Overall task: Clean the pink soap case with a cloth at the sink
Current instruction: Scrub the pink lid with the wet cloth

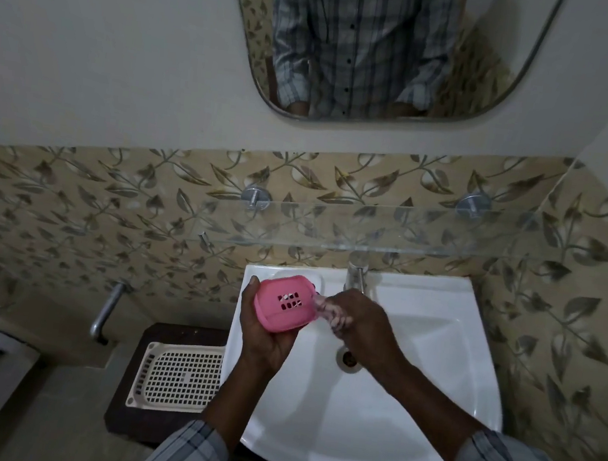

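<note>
My left hand (260, 331) grips the pink soap case (284, 302) from its left side, above the left part of the white sink (404, 429). The case shows a face with several small slots. My right hand (361, 325) is closed on a blurred pinkish-white cloth (328, 311), which touches the case's right edge. Both hands hover over the basin, just in front of the tap (356, 276). The drain (348, 359) lies below my right wrist.
A glass shelf (371, 235) on two metal mounts juts out above the tap. Left of the sink a white perforated tray (178, 378) rests on a dark stand. A metal handle (106, 310) sticks out of the tiled wall. A mirror (377, 46) hangs above.
</note>
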